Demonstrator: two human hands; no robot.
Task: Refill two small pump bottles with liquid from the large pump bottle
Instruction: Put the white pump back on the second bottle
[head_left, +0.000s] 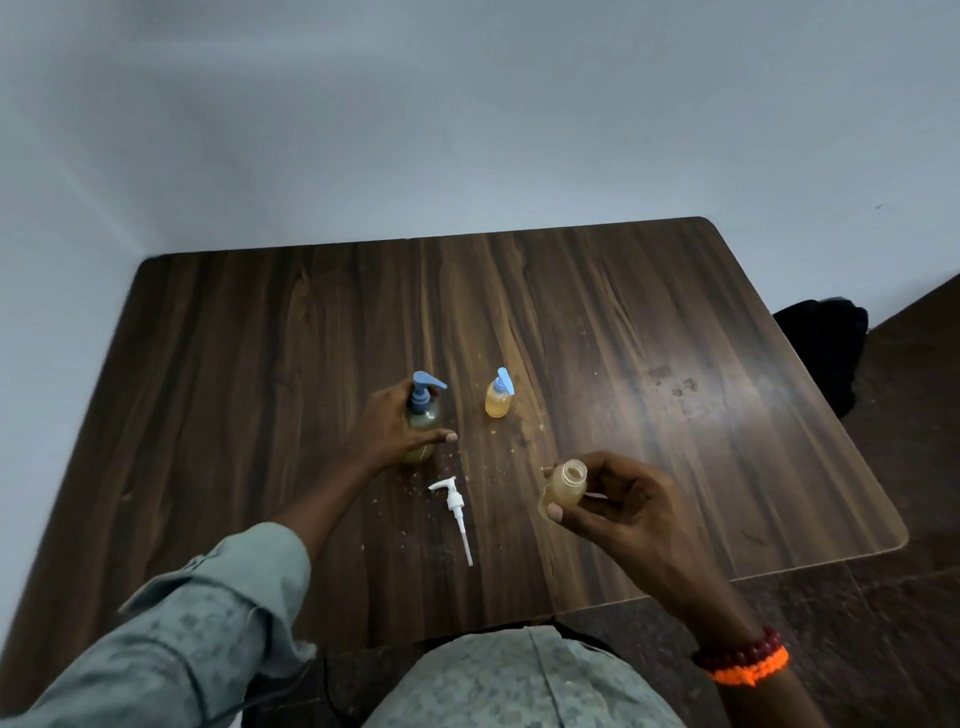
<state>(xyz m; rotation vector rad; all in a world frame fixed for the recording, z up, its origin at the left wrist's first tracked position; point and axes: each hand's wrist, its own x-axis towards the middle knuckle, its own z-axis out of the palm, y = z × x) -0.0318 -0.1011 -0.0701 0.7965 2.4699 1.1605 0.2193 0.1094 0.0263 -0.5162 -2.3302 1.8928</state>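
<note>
The large pump bottle (423, 418) with a blue pump head stands on the wooden table (675, 374), a little yellowish liquid at its bottom. My left hand (392, 426) wraps around its body. My right hand (618, 501) holds a small open bottle (563, 488) tilted above the table, its mouth uncovered. That bottle's white pump (457, 512) lies flat on the table between my hands. A second small bottle (498, 397) with a blue pump stands upright right of the large one, filled with yellow liquid.
Small crumbs or drops speckle the table around the bottles. The table meets a white wall at its far and left edges. A dark bag (826, 343) sits on the floor past the right edge. A bead bracelet (743, 657) circles my right wrist.
</note>
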